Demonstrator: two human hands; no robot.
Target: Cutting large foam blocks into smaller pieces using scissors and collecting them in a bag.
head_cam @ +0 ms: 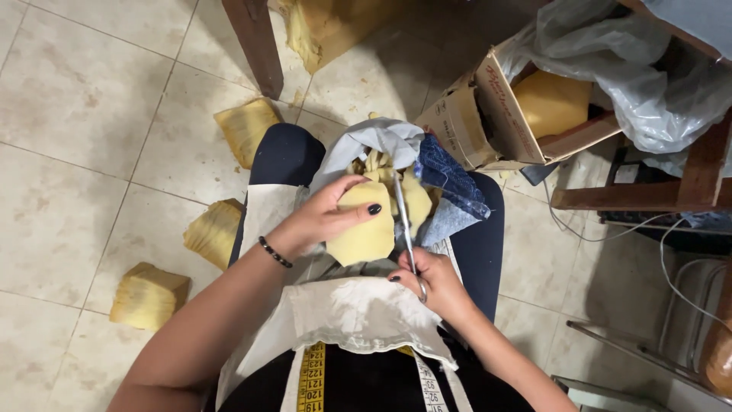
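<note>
My left hand (324,217) grips a yellow piece of foam or fabric (366,236) over my lap, thumb across its top. My right hand (431,278) holds metal scissors (404,221) by the handles, their blades pointing away from me along the right edge of the yellow piece. Behind it lie more yellow scraps (415,200) on grey cloth (381,141) and a piece of blue denim (450,179). A cream apron (358,313) covers my lap, and a yellow measuring tape (311,378) hangs at my front.
Yellow folded bundles lie on the tiled floor at left (149,294), (216,229), (245,128). A cardboard box (496,114) with yellow material and a clear plastic bag (648,76) sit on a wooden frame at right. A wooden leg (255,46) stands ahead; cables (610,229) trail at right.
</note>
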